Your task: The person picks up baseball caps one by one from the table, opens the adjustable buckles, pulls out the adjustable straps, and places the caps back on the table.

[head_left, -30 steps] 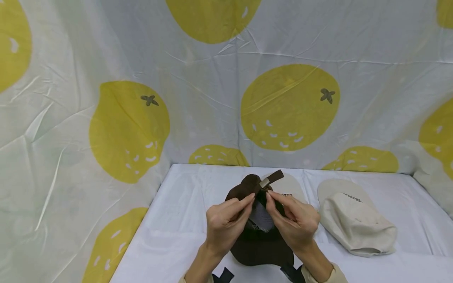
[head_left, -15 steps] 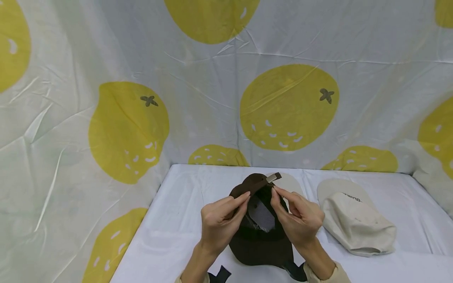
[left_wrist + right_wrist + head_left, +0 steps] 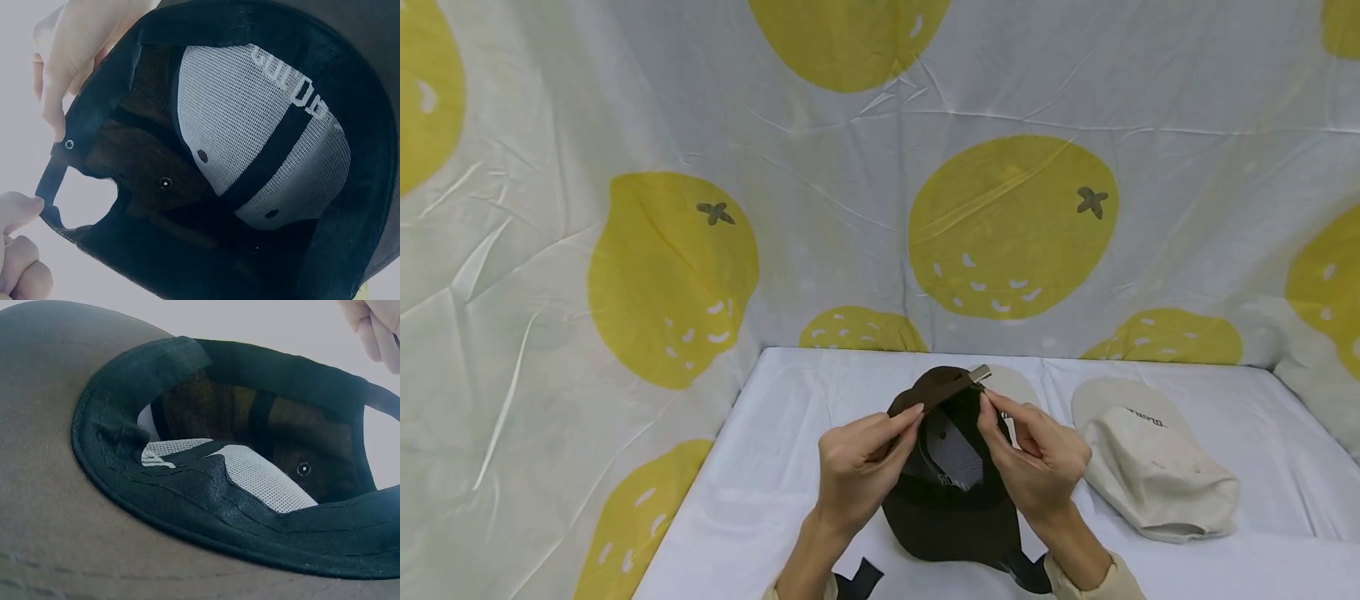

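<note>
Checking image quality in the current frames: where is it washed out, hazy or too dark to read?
Head view: fairly even light, sheen on creases of the lemon-print cloth, while the brown cap is nearly black in parts of its inside. Left wrist view: background blown nearly white, lower inside lost in shadow, white mesh readable. Right wrist view: pale haze, low contrast across the brim.

- Head: soft, even light; pale sheen on curtain [image 3: 835, 225] creases.
- Dark cap [image 3: 951, 521] runs near-black inside, detail lost.
- Left wrist: hazy, bluish cast, background blown out at left.
- Right wrist: washed out, low contrast, lower foreground soft.
</note>
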Action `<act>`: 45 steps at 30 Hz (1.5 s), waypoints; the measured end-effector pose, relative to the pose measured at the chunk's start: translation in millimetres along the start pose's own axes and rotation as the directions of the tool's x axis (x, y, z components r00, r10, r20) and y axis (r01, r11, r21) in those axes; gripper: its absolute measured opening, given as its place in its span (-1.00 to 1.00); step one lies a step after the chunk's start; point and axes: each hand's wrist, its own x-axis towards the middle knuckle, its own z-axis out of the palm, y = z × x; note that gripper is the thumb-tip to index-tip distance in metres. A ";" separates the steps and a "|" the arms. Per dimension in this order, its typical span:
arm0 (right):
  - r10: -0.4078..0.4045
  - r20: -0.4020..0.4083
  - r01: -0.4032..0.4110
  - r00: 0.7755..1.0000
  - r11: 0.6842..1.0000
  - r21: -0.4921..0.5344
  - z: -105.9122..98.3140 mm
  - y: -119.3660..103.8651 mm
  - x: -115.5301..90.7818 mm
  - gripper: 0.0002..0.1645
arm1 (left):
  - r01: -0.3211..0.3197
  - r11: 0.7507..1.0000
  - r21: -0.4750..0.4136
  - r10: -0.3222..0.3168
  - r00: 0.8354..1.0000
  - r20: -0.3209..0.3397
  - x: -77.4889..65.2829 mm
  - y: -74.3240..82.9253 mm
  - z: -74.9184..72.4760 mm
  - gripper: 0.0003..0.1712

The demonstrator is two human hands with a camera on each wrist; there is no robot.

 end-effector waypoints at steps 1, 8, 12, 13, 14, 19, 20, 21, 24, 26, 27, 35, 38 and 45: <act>0.002 -0.003 -0.002 1.000 1.000 0.002 0.3 0.1 0.3 -0.57 | 0.000 1.000 -0.001 0.000 1.000 0.001 0.2 -0.6 -0.8 -0.84; 0.052 -0.022 -0.052 0.998 0.999 -0.006 -2.4 4.5 -0.2 -0.59 | 0.023 0.999 -0.028 -0.024 0.999 -0.025 1.6 -4.8 -10.2 -0.89; 0.064 -0.008 -0.064 0.998 0.998 0.008 -4.6 7.1 -1.9 -0.80 | 0.056 0.998 -0.040 -0.056 0.998 -0.020 2.3 -5.1 -13.1 -0.77; 0.064 -0.004 -0.064 0.998 0.998 0.012 -4.9 7.5 -2.3 -0.86 | 0.065 0.997 -0.045 -0.066 0.998 -0.016 2.4 -5.2 -13.3 -0.74; 0.066 0.000 -0.066 0.998 0.998 0.017 -5.3 7.8 -2.6 -0.91 | 0.075 0.996 -0.052 -0.076 0.997 -0.012 2.5 -5.1 -13.5 -0.70; 0.078 0.017 -0.078 0.997 0.996 0.033 -6.6 9.0 -2.7 -0.88 | 0.126 0.987 -0.100 -0.125 0.992 0.019 2.6 -5.3 -14.6 -0.68; 0.082 0.019 -0.083 0.996 0.996 0.034 -6.7 9.2 -2.5 -0.84 | 0.135 0.985 -0.112 -0.133 0.991 0.024 2.7 -5.5 -15.1 -0.69; 0.086 0.019 -0.086 0.996 0.996 0.034 -6.6 9.2 -2.1 -0.80 | 0.142 0.982 -0.126 -0.140 0.990 0.030 2.8 -5.8 -15.7 -0.70; 0.098 0.021 -0.099 0.995 0.994 0.041 -6.3 9.5 -1.8 -0.72 | 0.155 0.975 -0.160 -0.151 0.988 0.038 3.2 -6.6 -17.3 -0.72; 0.110 0.025 -0.111 0.994 0.993 0.044 -6.3 9.6 -1.3 -0.67 | 0.158 0.972 -0.173 -0.153 0.987 0.039 3.4 -7.1 -18.1 -0.72; 0.116 0.031 -0.117 0.993 0.992 0.050 -6.6 9.8 -1.1 -0.68 | 0.158 0.971 -0.177 -0.154 0.987 0.040 3.5 -7.2 -18.3 -0.72; 0.162 0.107 -0.170 0.981 0.983 0.068 -11.7 13.7 -0.6 -0.88 | 0.179 0.966 -0.184 -0.171 0.983 0.060 3.1 -7.0 -19.1 -0.74; 0.202 0.144 -0.213 0.969 0.975 0.065 -14.4 15.4 -1.0 -0.89 | 0.195 0.961 -0.197 -0.181 0.980 0.084 3.0 -5.9 -19.9 -0.75; 0.298 0.225 -0.325 0.927 0.941 0.091 -20.5 18.9 -0.5 -0.84 | 0.224 0.944 -0.241 -0.189 0.969 0.161 2.6 -5.8 -22.6 -0.76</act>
